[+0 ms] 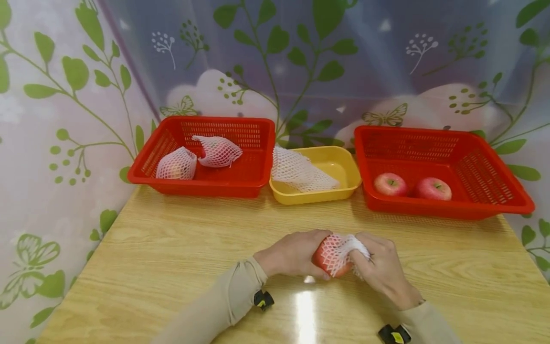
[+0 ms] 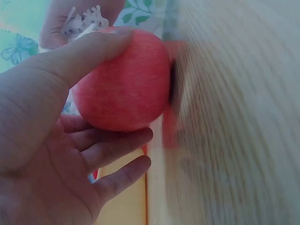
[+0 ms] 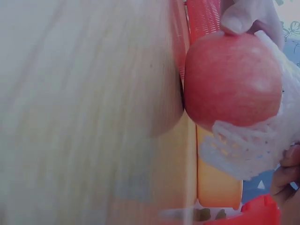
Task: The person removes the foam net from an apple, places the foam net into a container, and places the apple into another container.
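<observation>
A red apple (image 1: 318, 258) sits low over the wooden table, partly covered by a white foam net sleeve (image 1: 337, 253). My left hand (image 1: 296, 253) holds the apple from the left, thumb on one side and fingers on the other, as the left wrist view shows with the bare apple (image 2: 124, 84). My right hand (image 1: 380, 263) pinches the bunched end of the net (image 1: 360, 246) on the right. In the right wrist view the net (image 3: 253, 145) wraps only part of the apple (image 3: 232, 79).
At the back left, a red basket (image 1: 206, 188) contains two net-wrapped apples (image 1: 176, 165). The yellow tray (image 1: 315, 196) in the middle has white foam nets (image 1: 296, 169) in it. Two bare apples (image 1: 390, 184) lie in the right red basket (image 1: 429, 208).
</observation>
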Motion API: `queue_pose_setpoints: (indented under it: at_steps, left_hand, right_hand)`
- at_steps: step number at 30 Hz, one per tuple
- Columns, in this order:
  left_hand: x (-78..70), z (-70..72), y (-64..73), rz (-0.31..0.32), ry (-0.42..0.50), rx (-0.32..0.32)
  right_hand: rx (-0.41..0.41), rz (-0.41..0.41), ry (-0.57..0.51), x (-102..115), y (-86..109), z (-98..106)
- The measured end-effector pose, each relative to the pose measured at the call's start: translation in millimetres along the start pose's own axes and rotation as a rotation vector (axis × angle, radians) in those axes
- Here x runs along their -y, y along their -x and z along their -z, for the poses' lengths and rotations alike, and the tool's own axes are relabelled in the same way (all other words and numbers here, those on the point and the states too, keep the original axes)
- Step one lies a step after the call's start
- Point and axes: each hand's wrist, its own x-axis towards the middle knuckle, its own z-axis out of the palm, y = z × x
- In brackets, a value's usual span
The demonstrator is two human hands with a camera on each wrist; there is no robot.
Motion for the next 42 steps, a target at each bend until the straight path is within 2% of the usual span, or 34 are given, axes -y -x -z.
queue_pose_setpoints:
  at_steps: [4,6,7,9,12,16,21,24,26,29,33,37,40,42]
  left_hand:
    - [1.1,0.1,1.1,0.027,0.035,-0.026]
    - [0.8,1.9,1.8,0.019,0.013,-0.036]
    - [0.7,2.5,2.1,0.012,-0.001,-0.036]
    - [-0.2,3.0,2.2,0.001,-0.029,-0.032]
    - [-2.4,1.7,2.2,-0.003,-0.069,-0.024]
    - [-5.9,-3.4,1.2,-0.002,-0.112,-0.025]
    - [-8.8,-9.6,1.0,0.023,-0.105,-0.019]
    - [-8.6,-10.5,1.8,0.043,-0.086,-0.021]
    - [-8.3,-9.9,2.3,0.045,-0.085,-0.025]
    - [-7.9,-8.5,2.3,0.036,-0.084,-0.038]
    - [-8.0,-5.4,2.5,0.005,-0.089,-0.063]
    - [-8.0,-0.9,2.0,-0.039,-0.137,-0.118]
    - [-9.1,7.4,-0.3,-0.063,-0.158,-0.185]
    - [-9.8,16.6,-2.1,-0.067,-0.148,-0.232]
  right_hand:
    - [-0.139,-0.021,-0.004,2,-11.8,12]
    - [-0.184,-0.071,0.046,4,-25.9,18]
    - [-0.182,-0.110,0.082,5,-34.6,20]
    - [-0.123,-0.194,0.147,6,-54.1,21]
    - [0.020,-0.288,0.219,3,-81.4,11]
    - [0.229,-0.306,0.262,-8,-105.1,-13]
    - [0.380,-0.287,0.333,-24,-110.7,-37]
    - [0.450,-0.283,0.350,-26,-109.0,-37]
    - [0.466,-0.291,0.335,-24,-106.5,-34]
    - [0.424,-0.286,0.295,-18,-98.5,-27]
    - [0.263,-0.202,0.275,-11,-80.8,-14]
    - [0.099,-0.101,0.351,-13,-61.5,2]
    - [0.051,-0.074,0.425,-19,-48.0,15]
    - [0.034,-0.068,0.438,-23,-40.0,22]
